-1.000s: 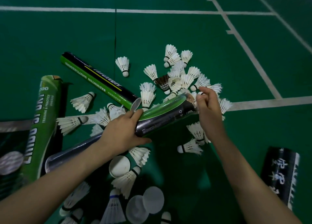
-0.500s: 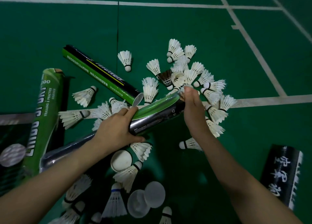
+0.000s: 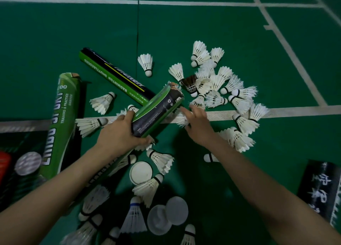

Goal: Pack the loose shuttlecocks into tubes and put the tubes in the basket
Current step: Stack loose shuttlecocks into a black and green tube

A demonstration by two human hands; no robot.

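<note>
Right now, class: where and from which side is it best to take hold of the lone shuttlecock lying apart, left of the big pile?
Pinch the lone shuttlecock at its cork base, coming from the near side. The cork points toward the person, while the fragile feather skirt flares away.

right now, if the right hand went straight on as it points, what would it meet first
Probably the torn open end of the green-and-black cardboard tube the left hand grips; depth is unclear.
</note>
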